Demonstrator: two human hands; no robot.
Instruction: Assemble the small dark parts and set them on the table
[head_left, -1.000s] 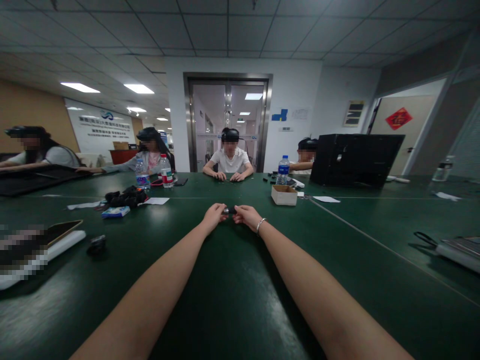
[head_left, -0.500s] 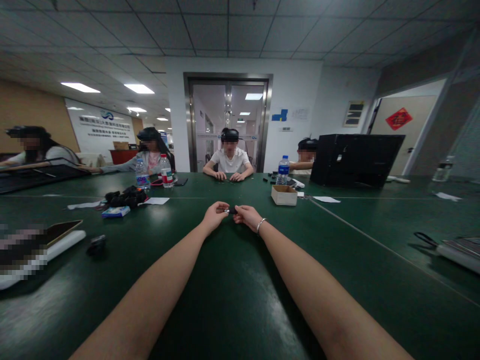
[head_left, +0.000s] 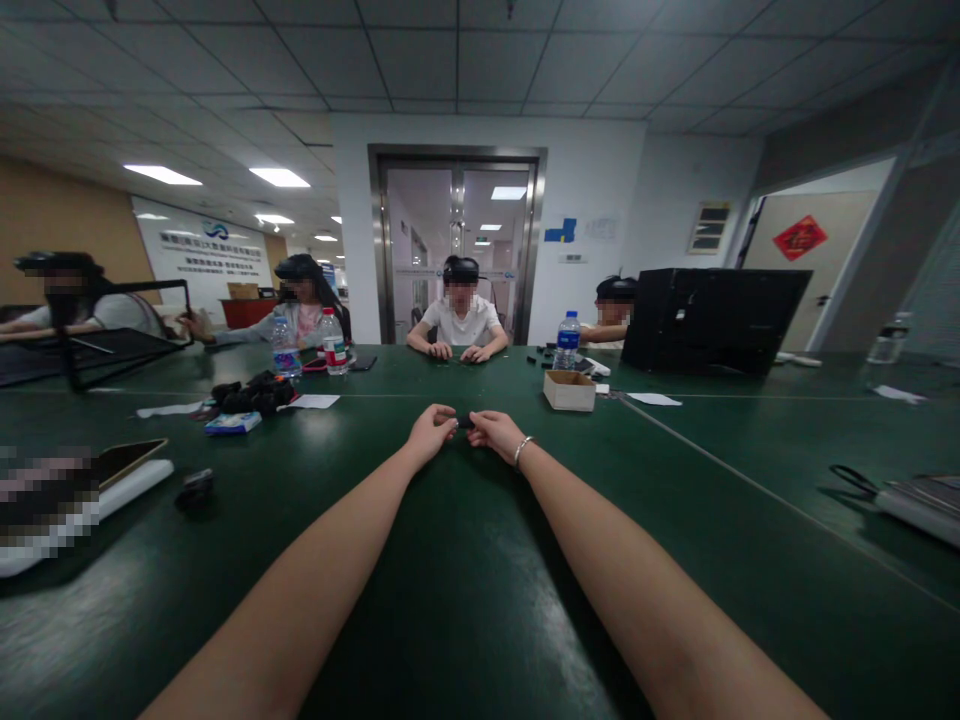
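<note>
Over the table, straight ahead of me, my two hands meet at a small black stick with a silvery end (head_left: 464, 422), shaped much like a USB stick. My right hand (head_left: 493, 432), with a silver bracelet at the wrist, pinches the black part between thumb and fingers. From the other side, my left hand (head_left: 431, 433) has its thumb and fingertips closed at the silvery end. Most of that end is hidden by the left fingertips, and its details are too small to make out.
On the green table (head_left: 480, 560) stand a small open box (head_left: 568, 391), a blue-labelled bottle (head_left: 568, 340) and a large black monitor (head_left: 712, 320). Black items (head_left: 253, 393) and a dark small object (head_left: 195, 489) lie left. A co-worker (head_left: 459, 315) sits opposite; others sit at the sides.
My hands stay almost in place, and less of the silvery end shows between them. At the far left, a co-worker has tilted up a black frame from the table.
</note>
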